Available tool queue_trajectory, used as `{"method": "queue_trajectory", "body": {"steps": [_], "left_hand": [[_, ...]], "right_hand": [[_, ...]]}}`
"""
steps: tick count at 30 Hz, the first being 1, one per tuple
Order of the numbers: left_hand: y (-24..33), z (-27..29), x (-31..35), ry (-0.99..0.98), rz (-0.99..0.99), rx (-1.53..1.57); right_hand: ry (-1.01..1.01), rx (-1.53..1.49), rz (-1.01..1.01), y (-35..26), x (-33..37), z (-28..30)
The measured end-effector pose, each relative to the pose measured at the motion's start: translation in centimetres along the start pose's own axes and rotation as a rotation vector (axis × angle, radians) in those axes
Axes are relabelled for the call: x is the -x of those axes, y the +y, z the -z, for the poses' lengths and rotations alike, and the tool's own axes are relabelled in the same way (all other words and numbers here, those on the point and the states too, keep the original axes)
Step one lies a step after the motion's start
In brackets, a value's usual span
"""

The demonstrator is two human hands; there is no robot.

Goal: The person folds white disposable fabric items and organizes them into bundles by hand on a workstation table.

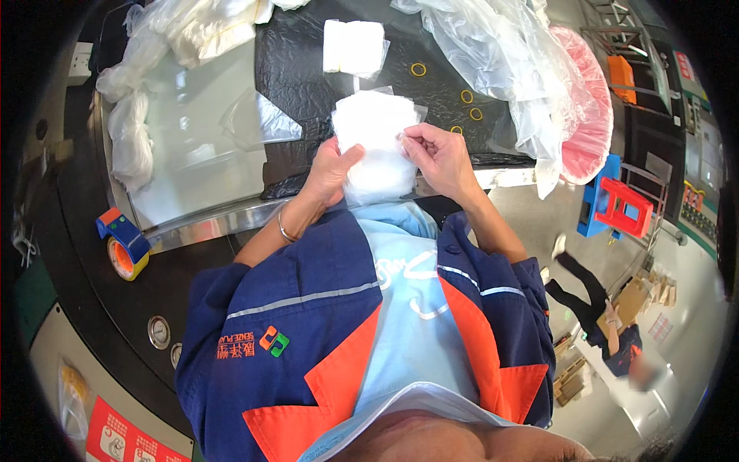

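Observation:
A thick stack of thin clear plastic bags [377, 142] is held up before my chest at the front edge of the table. My left hand [332, 171] grips the stack's left side, thumb lying on top and fingers hidden beneath. At the right side, my right hand [440, 158] pinches the stack's edge between thumb and fingertips. Just beyond lies a second bundle of bags [352, 46], with a yellow band around it. Several loose yellow rubber bands [418, 69] are scattered to its right on the black plastic sheet [296, 85].
Heaped clear plastic [493, 69] covers the table's far right, beside a pink plastic-lined tub [581, 108]. More bag bundles [131, 142] line the left side. A tape dispenser [123, 242] sits at the left edge. A red step stool [622, 208] and another person [596, 308] are to the right.

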State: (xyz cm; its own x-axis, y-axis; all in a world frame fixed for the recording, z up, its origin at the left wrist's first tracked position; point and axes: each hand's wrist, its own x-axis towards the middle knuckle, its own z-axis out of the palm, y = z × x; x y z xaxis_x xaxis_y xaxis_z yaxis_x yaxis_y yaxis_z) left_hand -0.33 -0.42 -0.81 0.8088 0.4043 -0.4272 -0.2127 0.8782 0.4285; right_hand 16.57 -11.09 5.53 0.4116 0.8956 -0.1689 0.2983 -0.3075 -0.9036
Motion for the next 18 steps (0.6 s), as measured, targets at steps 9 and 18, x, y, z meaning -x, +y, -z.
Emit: {"method": "queue_trajectory", "body": {"steps": [9, 18], "left_hand": [[0.4, -0.9, 0.1, 0.020, 0.041, -0.319], [0.8, -1.1, 0.1, 0.051, 0.057, -0.268]], "right_hand": [[0.141, 0.157, 0.123, -1.1, -1.6, 0.5], [0.443, 0.553, 0.599, -1.4, -2.3, 0.6]]}}
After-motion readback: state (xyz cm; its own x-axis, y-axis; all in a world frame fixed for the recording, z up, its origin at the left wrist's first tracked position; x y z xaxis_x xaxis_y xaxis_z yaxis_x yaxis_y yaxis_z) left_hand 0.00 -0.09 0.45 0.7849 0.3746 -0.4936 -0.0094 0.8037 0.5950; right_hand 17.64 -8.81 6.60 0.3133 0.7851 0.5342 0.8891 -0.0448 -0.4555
